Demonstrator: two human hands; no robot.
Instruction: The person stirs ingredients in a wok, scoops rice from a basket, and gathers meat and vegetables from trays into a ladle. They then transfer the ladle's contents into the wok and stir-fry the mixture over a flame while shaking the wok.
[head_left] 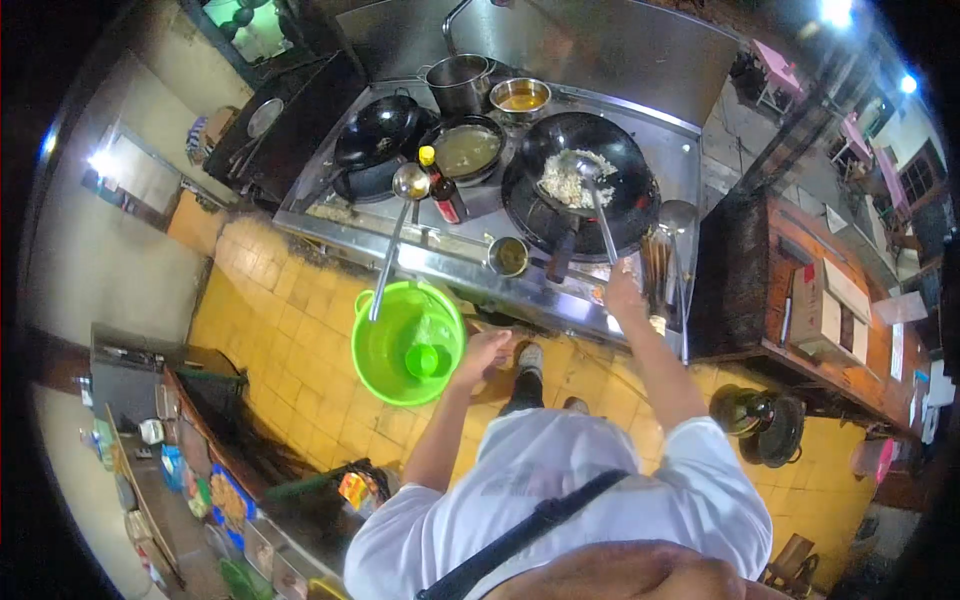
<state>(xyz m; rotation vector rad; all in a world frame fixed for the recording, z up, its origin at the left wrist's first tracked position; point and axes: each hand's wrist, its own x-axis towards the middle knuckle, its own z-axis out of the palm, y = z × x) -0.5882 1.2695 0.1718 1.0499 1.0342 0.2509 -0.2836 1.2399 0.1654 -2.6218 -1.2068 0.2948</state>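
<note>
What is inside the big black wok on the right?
Pale fried rice lies in the wok, with a ladle, held by the right hand, dug into it. The wok bottom beneath the rice is covered.

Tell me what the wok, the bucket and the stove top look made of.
Wok: dark metal, probably seasoned steel or iron; matte black, little shine. Bucket: plastic, judging by its bright, even, glossy green. Stove top: likely stainless steel; a grey sheet with light reflections.
</note>
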